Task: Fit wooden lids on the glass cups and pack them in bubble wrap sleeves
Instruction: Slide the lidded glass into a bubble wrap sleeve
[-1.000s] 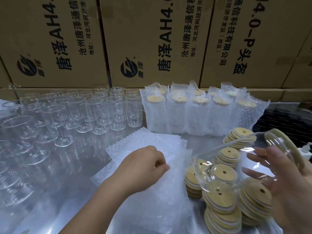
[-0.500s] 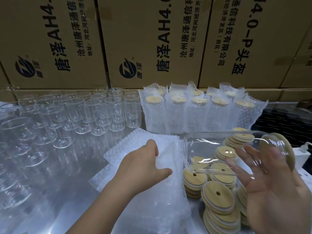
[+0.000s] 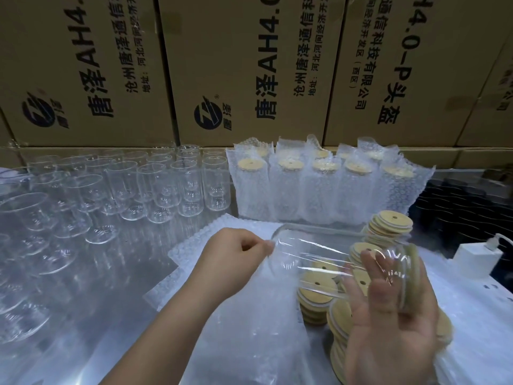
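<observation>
My right hand [image 3: 388,315] holds a glass cup [image 3: 327,257] on its side, its wooden lid [image 3: 412,273] against my palm and its base pointing left. My left hand [image 3: 230,259] pinches the top bubble wrap sleeve [image 3: 249,329] at its edge, right by the cup's base. That sleeve lies on a stack of sleeves [image 3: 200,240] in the middle of the table. Stacks of round wooden lids [image 3: 388,226] stand under and behind the cup. Whether the cup's base is inside the sleeve cannot be made out.
Several bare glass cups [image 3: 155,187] stand at the left and back left. A row of wrapped, lidded cups [image 3: 319,187] stands at the back centre. Cardboard boxes [image 3: 249,65] wall off the rear. A white charger [image 3: 477,259] and a black crate [image 3: 469,207] sit at the right.
My right hand has swung the lidded cup left and down toward my left hand. My left hand has closed from a flat press into a pinch on the top sleeve.
</observation>
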